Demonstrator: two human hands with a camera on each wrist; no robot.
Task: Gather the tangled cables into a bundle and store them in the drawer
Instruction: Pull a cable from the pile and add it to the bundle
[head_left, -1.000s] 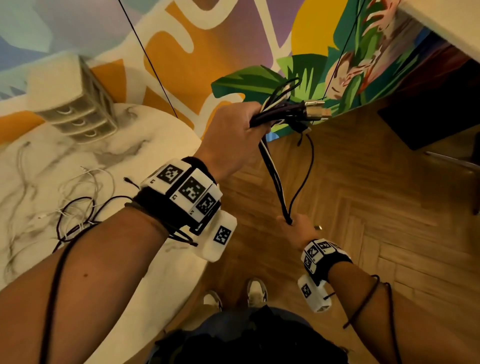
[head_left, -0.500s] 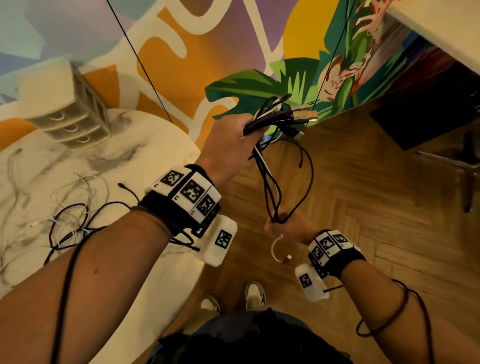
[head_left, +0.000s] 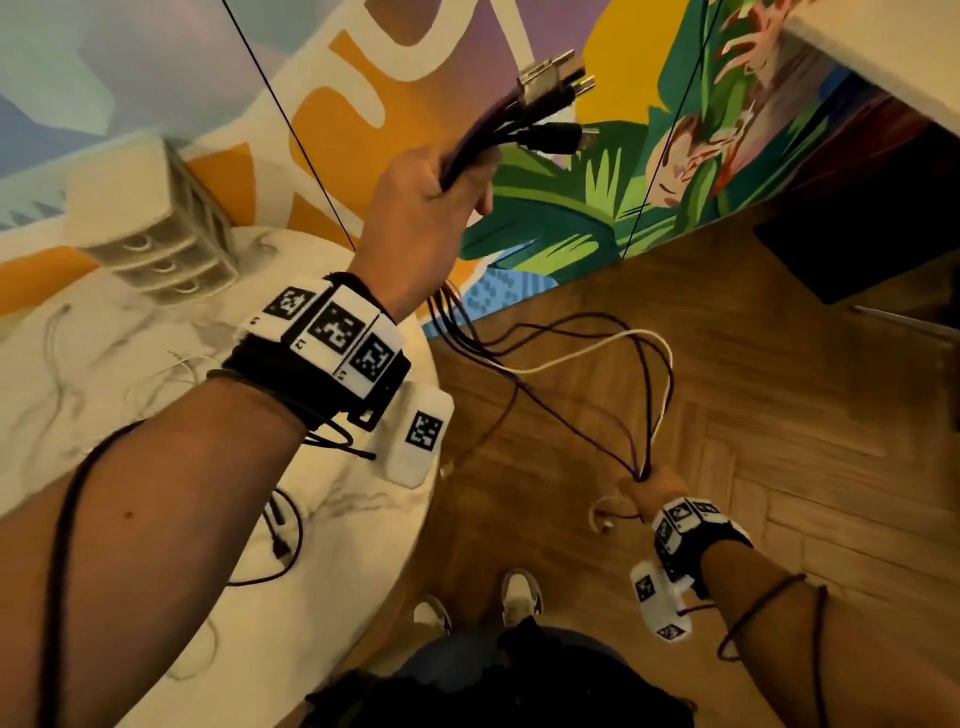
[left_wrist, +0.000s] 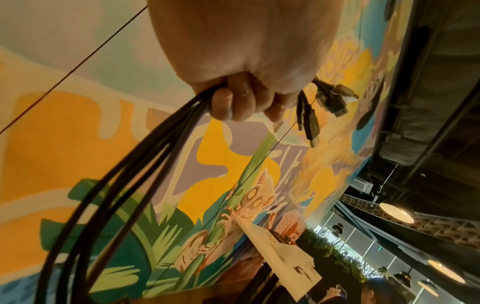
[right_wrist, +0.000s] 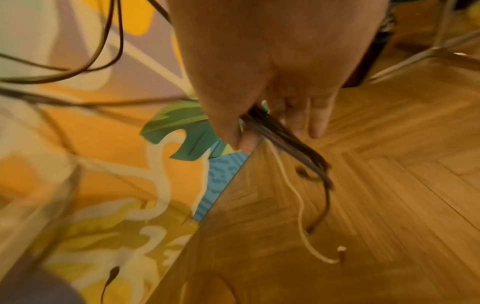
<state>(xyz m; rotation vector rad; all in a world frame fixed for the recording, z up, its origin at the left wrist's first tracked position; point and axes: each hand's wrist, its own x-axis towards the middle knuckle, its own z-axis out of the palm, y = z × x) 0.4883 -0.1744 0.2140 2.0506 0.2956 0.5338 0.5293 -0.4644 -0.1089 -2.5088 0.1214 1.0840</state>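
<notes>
My left hand (head_left: 426, 208) is raised in front of the painted wall and grips a bunch of dark cables (head_left: 498, 130) just below their USB plugs (head_left: 553, 85), which stick up and to the right. The same fist shows in the left wrist view, left hand (left_wrist: 241, 96), with the cables (left_wrist: 145, 156) trailing down. The strands sag in loose loops with one white cable (head_left: 597, 353) among them. Low over the floor, my right hand (head_left: 647, 493) pinches their far ends (right_wrist: 280, 131); short tails dangle below it.
More cables (head_left: 280, 540) lie tangled on the round marble table (head_left: 130, 415) at left. A small white drawer unit (head_left: 156, 234) stands at the table's back by the mural wall. Herringbone wood floor (head_left: 779, 441) lies to the right; my shoes (head_left: 519, 597) are below.
My left hand has lifted the plug end higher and my right hand has dropped lower and rightward. The cables, earlier hanging in a short loop, now span a longer stretch between the hands.
</notes>
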